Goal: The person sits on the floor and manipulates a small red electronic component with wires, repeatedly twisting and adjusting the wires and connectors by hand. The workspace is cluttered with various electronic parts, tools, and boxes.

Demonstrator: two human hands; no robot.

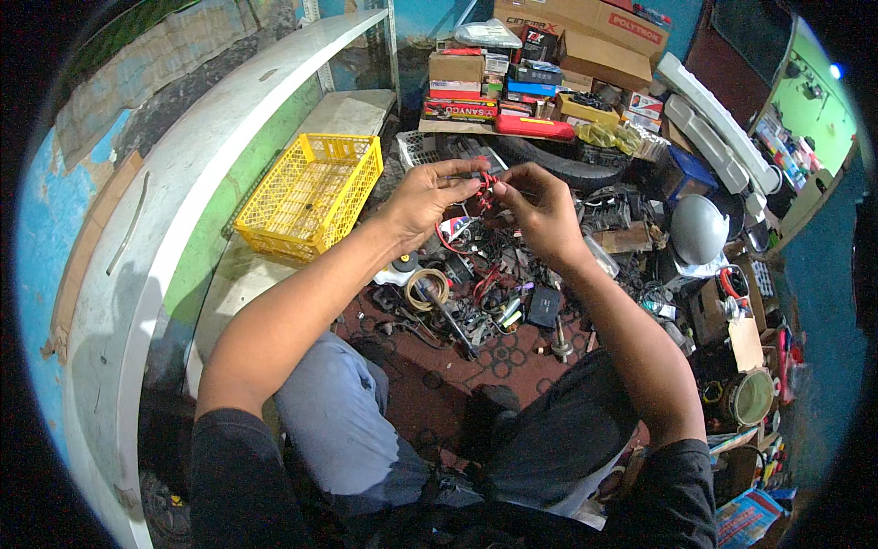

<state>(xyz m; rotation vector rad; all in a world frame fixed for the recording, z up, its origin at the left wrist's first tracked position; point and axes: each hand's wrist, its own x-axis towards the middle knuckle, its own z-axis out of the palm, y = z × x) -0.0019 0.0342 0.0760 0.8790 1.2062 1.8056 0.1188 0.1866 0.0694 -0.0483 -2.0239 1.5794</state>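
Both arms reach forward over the cluttered floor, and the hands meet near the middle of the view. A small bundle of red wire [486, 194] hangs between them, with some black on it. My left hand [435, 197] pinches it from the left, thumb and forefinger closed. From the other side my right hand [538, 203] grips the same wire between thumb and bent fingers. Below the hands lies a tangle of black cables [498, 265]. A roll of tan tape [427, 289] sits beside the heap, and a black box-shaped part [545, 306] lies to its right.
An empty yellow crate [311, 197] stands at the left by a white shelf [197, 137]. Stacked boxes [457, 78] and a black tyre [576, 167] are at the back. To the right are a silver dome-shaped cover [700, 229] and a round tin [748, 397].
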